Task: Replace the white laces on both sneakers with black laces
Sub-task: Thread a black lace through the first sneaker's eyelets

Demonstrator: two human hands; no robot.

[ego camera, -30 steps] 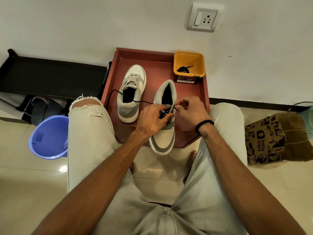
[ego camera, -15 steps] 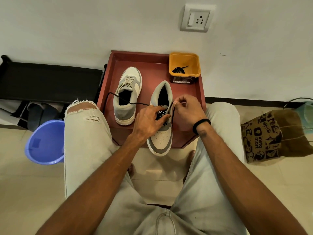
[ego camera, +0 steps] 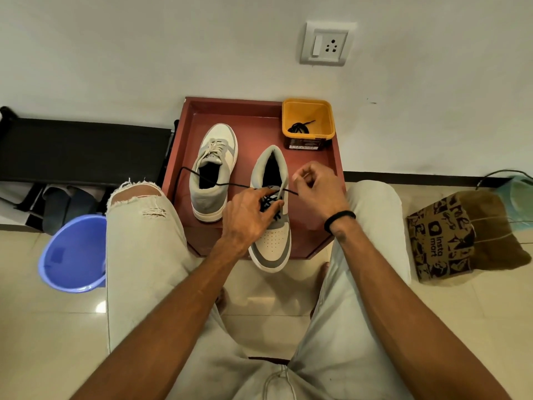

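The brown paper bag (ego camera: 461, 238) lying on the floor at the right carries the printed words "insta mart" beside a pin-shaped logo, turned sideways, while the dark label (ego camera: 305, 145) on the front of the yellow tub (ego camera: 308, 111) is too small to read.
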